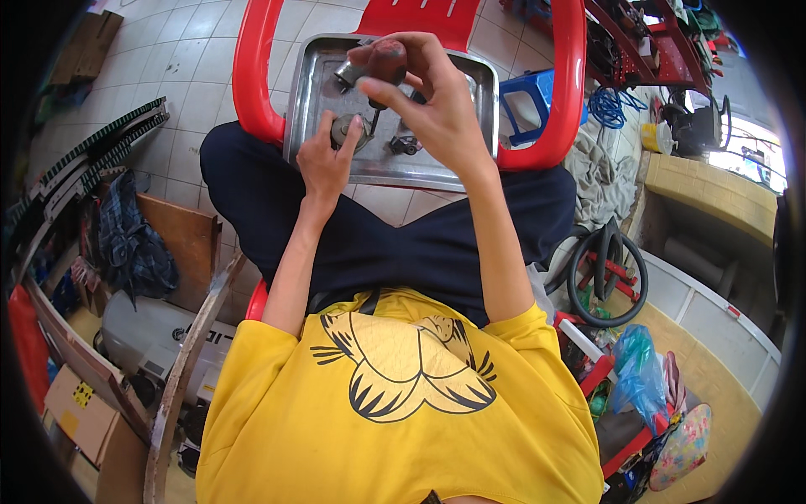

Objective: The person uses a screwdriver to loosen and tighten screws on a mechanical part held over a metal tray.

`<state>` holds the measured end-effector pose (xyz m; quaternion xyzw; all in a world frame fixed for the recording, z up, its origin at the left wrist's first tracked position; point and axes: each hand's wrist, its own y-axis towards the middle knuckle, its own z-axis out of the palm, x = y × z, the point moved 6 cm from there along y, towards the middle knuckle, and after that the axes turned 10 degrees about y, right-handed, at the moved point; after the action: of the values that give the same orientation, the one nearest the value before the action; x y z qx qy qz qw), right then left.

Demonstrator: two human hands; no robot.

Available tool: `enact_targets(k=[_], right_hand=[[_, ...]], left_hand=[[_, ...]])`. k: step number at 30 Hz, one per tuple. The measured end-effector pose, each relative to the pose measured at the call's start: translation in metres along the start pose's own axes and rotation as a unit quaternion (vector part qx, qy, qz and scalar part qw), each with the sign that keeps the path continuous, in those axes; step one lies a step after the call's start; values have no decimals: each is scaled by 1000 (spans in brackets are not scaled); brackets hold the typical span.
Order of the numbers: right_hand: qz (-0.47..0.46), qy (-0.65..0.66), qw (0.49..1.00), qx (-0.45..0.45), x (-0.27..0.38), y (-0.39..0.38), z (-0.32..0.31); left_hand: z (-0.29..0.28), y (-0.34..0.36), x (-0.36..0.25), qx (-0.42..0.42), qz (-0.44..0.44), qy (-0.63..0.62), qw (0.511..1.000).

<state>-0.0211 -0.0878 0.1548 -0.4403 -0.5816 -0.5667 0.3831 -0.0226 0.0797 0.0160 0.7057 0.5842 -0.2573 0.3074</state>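
My right hand is wrapped round the worn, dark red handle of a screwdriver. Its thin shaft points down beside a round grey metal part. Whether the tip touches that part is hard to make out. My left hand grips the round part between thumb and fingers, low over a shallow metal tray. A short metal cylinder shows just left of the screwdriver handle. Right of the shaft, a small dark metal piece lies in the tray.
The tray rests on a red plastic chair in front of my knees. A blue plastic stool stands right of it, near a coiled blue cable. Wooden boards are at my left; a black hose loop is at my right.
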Motion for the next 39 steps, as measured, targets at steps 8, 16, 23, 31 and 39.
enact_targets(k=[8,16,23,31,39], right_hand=[[66,163,984,-38,-10,-2,11],[28,198,979,-41,-28,5,17],[41,249,965,-63,-36,13,3],[-37,41,987,-151,-3,2,-31],[51,-346,924,155,-42,-9,-4]], left_hand=[[1,-2,-2,19,12,13,1000],[0,-2,-2,18,18,-9,1000],[-2,-1,-7,15,12,3,1000],[-2,2,4,5,-21,-20,1000],[-1,1,6,-8,-11,2,1000]])
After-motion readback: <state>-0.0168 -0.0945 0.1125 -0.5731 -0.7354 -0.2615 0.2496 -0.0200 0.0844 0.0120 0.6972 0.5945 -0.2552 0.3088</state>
